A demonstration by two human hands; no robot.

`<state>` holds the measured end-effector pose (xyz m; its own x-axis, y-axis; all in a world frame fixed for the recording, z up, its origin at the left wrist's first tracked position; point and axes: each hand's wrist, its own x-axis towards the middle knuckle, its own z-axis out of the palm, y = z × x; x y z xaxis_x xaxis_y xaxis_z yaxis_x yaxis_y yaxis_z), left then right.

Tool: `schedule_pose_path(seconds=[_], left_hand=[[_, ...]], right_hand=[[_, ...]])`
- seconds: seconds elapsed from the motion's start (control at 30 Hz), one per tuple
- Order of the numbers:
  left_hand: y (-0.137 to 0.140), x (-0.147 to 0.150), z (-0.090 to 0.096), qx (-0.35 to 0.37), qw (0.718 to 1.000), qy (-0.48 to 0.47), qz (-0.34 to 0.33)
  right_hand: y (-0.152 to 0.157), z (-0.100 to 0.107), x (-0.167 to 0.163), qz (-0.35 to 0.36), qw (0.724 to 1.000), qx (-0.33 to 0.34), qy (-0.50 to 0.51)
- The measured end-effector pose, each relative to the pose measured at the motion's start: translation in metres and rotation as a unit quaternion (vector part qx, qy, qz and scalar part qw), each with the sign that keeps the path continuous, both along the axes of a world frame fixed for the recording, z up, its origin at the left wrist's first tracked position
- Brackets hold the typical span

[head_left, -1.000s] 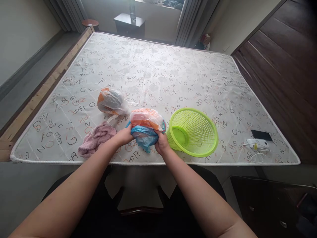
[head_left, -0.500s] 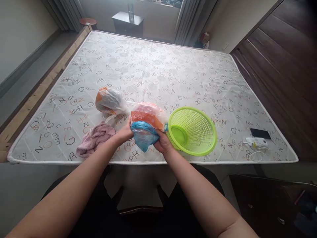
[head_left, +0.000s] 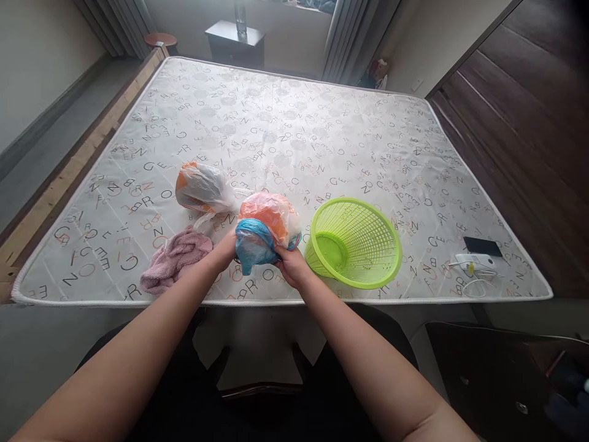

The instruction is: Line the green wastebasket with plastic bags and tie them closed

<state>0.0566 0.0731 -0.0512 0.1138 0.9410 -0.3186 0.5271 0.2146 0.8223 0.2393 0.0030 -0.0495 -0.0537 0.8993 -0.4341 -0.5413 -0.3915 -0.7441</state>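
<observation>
Between my two hands is a bundle of crumpled plastic bags (head_left: 269,215), orange, white and pink on top with blue film on the near side. My left hand (head_left: 227,248) grips its left side, the fingers partly hidden behind the plastic. On the lower right, my right hand (head_left: 291,265) is closed on the bundle, with the thumb on the blue film. A lime-green plastic basket (head_left: 354,242) lies tipped on its side just right of my right hand, its mouth facing me. Left of the bundle rests a tied white and orange plastic bag (head_left: 202,187). Nearer me is a crumpled pink cloth (head_left: 177,261).
Everything lies on a mattress (head_left: 285,141) printed with letters. A white power strip (head_left: 476,264) with a cable and a dark flat object (head_left: 482,247) sit at the right. A dark wooden headboard (head_left: 510,135) rises on the right; a wooden rail (head_left: 92,153) runs along the left.
Both hands have shifted slightly left with the bundle, which has become more bunched and rounded. The basket, the tied bag and the pink cloth stay in place.
</observation>
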Motion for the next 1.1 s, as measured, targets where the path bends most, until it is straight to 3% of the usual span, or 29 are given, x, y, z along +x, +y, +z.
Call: schedule_pose_path(seconds=[0.1,0.17,0.27,0.4,0.53,0.67,0.77,0.87,1.0,1.1], left_hand=[[0.003,-0.010,0.005,-0.006,0.995,0.027,0.093],[0.003,-0.016,0.008,0.013,0.990,0.076,0.117],[0.002,-0.018,0.013,0.045,0.992,0.093,0.073],[-0.004,-0.009,0.016,0.092,0.995,0.016,-0.037],[-0.009,-0.006,0.016,0.070,0.989,0.066,-0.117],[-0.008,-0.009,0.018,0.036,0.984,0.141,-0.099],[-0.007,-0.011,0.024,0.038,0.984,0.169,-0.039],[-0.006,-0.011,0.029,0.051,0.982,0.179,0.011],[-0.007,-0.007,0.031,0.058,0.982,0.164,-0.069],[-0.011,-0.004,0.026,0.054,0.973,0.165,-0.148]], right_hand=[[-0.004,-0.007,-0.001,0.046,0.996,-0.035,-0.071],[-0.004,-0.011,-0.001,0.058,0.992,-0.043,-0.107],[-0.002,-0.016,-0.001,0.019,0.995,-0.032,-0.095],[0.003,-0.016,-0.002,-0.037,0.998,-0.035,-0.039],[0.007,-0.014,0.000,-0.084,0.996,-0.010,0.000],[0.008,-0.017,0.003,-0.080,0.997,0.007,0.018],[0.008,-0.019,0.002,-0.047,0.999,0.009,0.000],[0.007,-0.021,0.001,-0.058,0.997,0.001,-0.042],[0.008,-0.023,0.004,-0.094,0.993,-0.007,-0.073],[0.008,-0.025,0.008,-0.066,0.992,-0.040,-0.103]])
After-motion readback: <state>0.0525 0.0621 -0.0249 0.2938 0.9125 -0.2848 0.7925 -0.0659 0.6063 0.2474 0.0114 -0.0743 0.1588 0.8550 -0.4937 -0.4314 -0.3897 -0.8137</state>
